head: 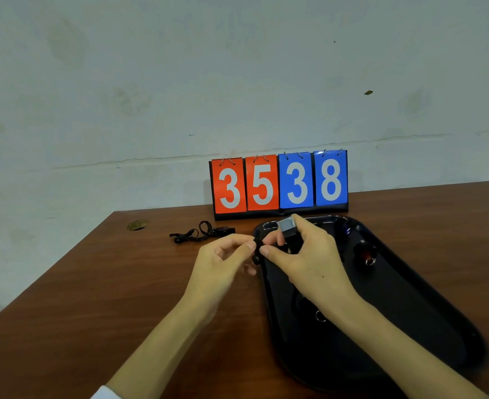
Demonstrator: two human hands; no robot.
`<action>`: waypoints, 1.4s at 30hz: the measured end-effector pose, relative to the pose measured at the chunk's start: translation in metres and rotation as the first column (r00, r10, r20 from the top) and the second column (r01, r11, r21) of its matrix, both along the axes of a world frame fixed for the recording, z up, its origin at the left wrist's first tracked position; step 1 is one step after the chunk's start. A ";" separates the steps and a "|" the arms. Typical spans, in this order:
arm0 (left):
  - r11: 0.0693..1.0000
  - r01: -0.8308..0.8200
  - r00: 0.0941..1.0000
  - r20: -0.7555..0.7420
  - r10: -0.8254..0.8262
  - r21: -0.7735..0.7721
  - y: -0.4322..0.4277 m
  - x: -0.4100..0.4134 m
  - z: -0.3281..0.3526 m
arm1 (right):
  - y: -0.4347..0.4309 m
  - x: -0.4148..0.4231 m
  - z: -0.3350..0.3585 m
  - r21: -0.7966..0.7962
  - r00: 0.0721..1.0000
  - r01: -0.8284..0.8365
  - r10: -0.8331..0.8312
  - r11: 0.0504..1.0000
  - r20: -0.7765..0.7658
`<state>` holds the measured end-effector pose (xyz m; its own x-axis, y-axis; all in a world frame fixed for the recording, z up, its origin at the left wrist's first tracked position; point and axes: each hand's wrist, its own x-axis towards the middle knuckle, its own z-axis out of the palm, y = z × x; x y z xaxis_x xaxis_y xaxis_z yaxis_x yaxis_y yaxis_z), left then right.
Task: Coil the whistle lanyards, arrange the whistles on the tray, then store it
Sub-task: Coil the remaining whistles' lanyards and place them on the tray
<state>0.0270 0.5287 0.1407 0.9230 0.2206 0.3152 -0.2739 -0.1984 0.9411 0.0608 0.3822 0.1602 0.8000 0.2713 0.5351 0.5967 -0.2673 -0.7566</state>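
A brown wooden table [93,283] stands against a stained, pale grey-white wall [180,82].

Tray [410,298] lies on the table [93,298] (right side), scoreboard [279,184] behind, loose whistle [201,233] to its left

sports storeroom: flip scoreboard [279,185], bare stained wall [180,82]

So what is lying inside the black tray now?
On the black tray a whistle lies near the far right, and a small metal ring shows near the right forearm. The hands cover the tray's far left part.
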 end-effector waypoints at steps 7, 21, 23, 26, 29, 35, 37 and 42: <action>0.660 0.370 0.848 -0.053 -0.528 -0.654 0.001 -0.001 0.006 | -0.004 0.006 0.001 -0.003 1.000 -0.002 0.002 1.000 -0.013; 0.791 0.093 0.981 -0.080 -0.176 -0.604 0.031 0.009 0.014 | -0.012 0.015 0.010 0.203 0.944 -0.013 0.079 0.979 -0.321; 0.755 -0.016 0.988 -0.126 -0.088 -0.655 0.037 0.011 0.012 | -0.014 0.016 0.013 0.257 0.947 0.025 0.059 0.966 -0.314; 0.820 -0.163 0.982 -0.173 0.079 -0.548 0.043 0.011 0.012 | -0.018 0.014 0.018 0.355 0.943 -0.003 0.120 0.935 -0.309; 0.950 -0.024 0.996 -0.086 -0.003 -0.310 0.025 0.005 0.015 | -0.015 0.007 0.020 0.395 0.924 -0.128 0.254 0.910 -0.287; 0.966 0.257 0.954 -0.159 -0.255 -0.008 -0.022 -0.003 0.005 | -0.009 0.006 0.015 0.328 0.898 -0.229 0.328 0.917 -0.291; 0.998 -0.064 0.985 -0.158 0.065 0.008 -0.011 0.004 0.007 | -0.008 0.008 0.009 0.121 0.975 -0.056 0.080 0.991 -0.206; 0.940 -0.128 0.864 -0.430 0.263 0.317 0.043 0.013 0.003 | -0.003 0.007 0.000 0.226 0.990 0.034 -0.002 0.974 -0.138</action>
<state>0.0396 0.5722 0.1437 0.9226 0.3809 -0.0609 0.2478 -0.4643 0.8503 0.0673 0.3790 0.1599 0.8733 0.1402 0.4666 0.4804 -0.0884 -0.8726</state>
